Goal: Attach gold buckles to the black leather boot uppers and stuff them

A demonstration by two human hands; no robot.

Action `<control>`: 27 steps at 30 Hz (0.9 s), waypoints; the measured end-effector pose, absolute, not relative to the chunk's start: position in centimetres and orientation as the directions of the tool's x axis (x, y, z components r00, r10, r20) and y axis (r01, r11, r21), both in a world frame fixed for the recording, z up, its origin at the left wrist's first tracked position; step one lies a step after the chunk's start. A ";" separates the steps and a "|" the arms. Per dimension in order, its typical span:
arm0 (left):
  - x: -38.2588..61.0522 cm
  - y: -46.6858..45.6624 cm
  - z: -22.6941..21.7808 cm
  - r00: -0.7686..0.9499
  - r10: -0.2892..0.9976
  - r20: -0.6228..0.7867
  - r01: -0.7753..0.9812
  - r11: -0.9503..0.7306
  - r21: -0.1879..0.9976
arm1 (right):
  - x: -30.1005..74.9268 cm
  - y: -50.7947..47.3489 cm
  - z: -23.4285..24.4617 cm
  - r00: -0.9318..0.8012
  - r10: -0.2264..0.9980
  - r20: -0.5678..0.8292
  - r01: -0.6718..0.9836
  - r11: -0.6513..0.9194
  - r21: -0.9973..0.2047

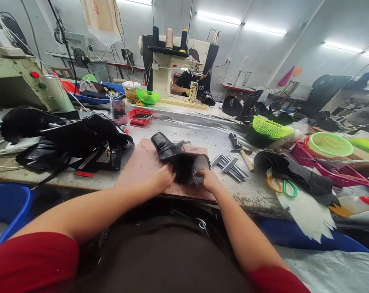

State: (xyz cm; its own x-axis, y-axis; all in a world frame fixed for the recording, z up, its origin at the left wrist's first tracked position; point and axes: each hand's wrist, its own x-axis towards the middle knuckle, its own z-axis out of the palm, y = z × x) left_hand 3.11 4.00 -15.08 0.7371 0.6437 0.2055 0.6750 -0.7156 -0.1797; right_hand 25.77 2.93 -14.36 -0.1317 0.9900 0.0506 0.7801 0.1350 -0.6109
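A black leather boot upper (pixel 166 148) with a dark fluffy lining lies over a pinkish board (pixel 135 162) on the table in front of me. My left hand (pixel 165 178) is closed at its near left edge, the fingertips partly hidden. At the other end, my right hand (pixel 209 181) pinches the upper beside a grey inner flap (pixel 200 163) and what looks like a zip edge. Just right of the board are black-and-white strips (pixel 231 167) and a hammer (pixel 247 159) with a wooden handle.
More black uppers (pixel 80 134) are heaped at left. Scissors with orange and green handles (pixel 282 187) lie at right, near baskets (pixel 327 144) and a squeeze bottle (pixel 352 204). A small red basket (pixel 140 116) stands behind. Across the table, a person (pixel 199 83) sits behind a sewing machine (pixel 160 69).
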 end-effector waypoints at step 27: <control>6.0 0.0 -15.3 0.736 0.669 0.106 0.676 -0.718 -0.165 | 28.8 4.5 -15.9 0.020 1.000 0.019 0.697 0.000 -0.717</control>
